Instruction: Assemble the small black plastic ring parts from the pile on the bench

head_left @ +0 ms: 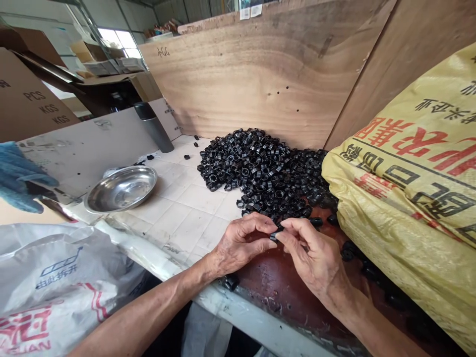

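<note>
Between the fingertips of both hands is a small black plastic part (274,236), mostly covered by the fingers. My left hand (243,240) pinches it from the left with thumb and forefinger. From the right, my right hand (310,248) grips the same part, its fingers curled. Just beyond the hands rises a large pile of black ring-shaped plastic parts (260,163). A black cylindrical piece (316,221) lies right behind my right hand. Under the hands is a dark red, shiny surface (275,282).
A shallow metal bowl (122,191) and a dark bottle (154,128) stand on the left of the tabletop (167,218). A wooden board (256,74) walls off the back. At the right bulges a yellow woven sack (401,198); a white bag (67,282) hangs at the lower left.
</note>
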Available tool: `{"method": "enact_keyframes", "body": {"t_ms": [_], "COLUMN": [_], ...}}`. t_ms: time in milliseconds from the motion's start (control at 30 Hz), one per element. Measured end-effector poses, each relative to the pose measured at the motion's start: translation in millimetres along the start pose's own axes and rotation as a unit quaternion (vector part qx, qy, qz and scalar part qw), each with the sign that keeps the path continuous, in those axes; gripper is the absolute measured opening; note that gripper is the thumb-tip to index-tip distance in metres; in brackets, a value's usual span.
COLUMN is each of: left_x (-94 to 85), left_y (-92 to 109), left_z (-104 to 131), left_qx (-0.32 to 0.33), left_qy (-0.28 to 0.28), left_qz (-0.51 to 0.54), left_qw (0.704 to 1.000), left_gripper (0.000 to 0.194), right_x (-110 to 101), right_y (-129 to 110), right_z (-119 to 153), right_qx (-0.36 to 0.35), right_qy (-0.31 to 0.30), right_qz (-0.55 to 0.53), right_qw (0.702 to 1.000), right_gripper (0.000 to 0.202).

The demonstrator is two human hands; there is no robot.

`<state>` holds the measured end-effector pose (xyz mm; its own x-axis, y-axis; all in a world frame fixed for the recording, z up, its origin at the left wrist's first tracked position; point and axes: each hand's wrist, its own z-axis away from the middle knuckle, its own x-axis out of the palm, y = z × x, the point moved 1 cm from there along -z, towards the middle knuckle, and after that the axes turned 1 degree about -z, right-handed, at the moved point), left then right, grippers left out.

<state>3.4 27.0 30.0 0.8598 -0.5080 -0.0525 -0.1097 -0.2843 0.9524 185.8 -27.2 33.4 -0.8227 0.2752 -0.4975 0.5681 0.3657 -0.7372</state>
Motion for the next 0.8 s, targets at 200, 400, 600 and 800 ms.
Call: {"method": "enact_keyframes", "body": {"t_ms": [200,400,600,800], "left_x": [-1.2,-0.4,-0.8,-2.2], "left_y": [2.4,5.4,5.6,7.6], "left_z": [-0.4,0.0,-2.0,-1.8], "left_qx": [-0.033,-0.042,-0.062,-0.052], "left_qy": [0.011,-0.010,0.010,0.022], "left_qz": [0.033,0.025,0.046,0.028], "left_qw": [0.999,0.999,0.997,0.998], "left_gripper": [0.020,0.021,0.023,0.019], "right_x": [-6.7,-2.1,-2.7,-2.5], "right_y": [-2.8,5.9,-1.7,3.4], "right_z": [-2.1,1.3,1.7,1.6], "right_qx": [-0.075,-0.052,-0.068,-0.047], "right_qy": [-0.052,-0.055,-0.050,-0.069], "right_qz": [0.025,0.097,0.036,0.065], "right_qw": [0.996,0.992,0.996,0.994], "right_gripper": [0.012,0.041,0.025,0.012]}}
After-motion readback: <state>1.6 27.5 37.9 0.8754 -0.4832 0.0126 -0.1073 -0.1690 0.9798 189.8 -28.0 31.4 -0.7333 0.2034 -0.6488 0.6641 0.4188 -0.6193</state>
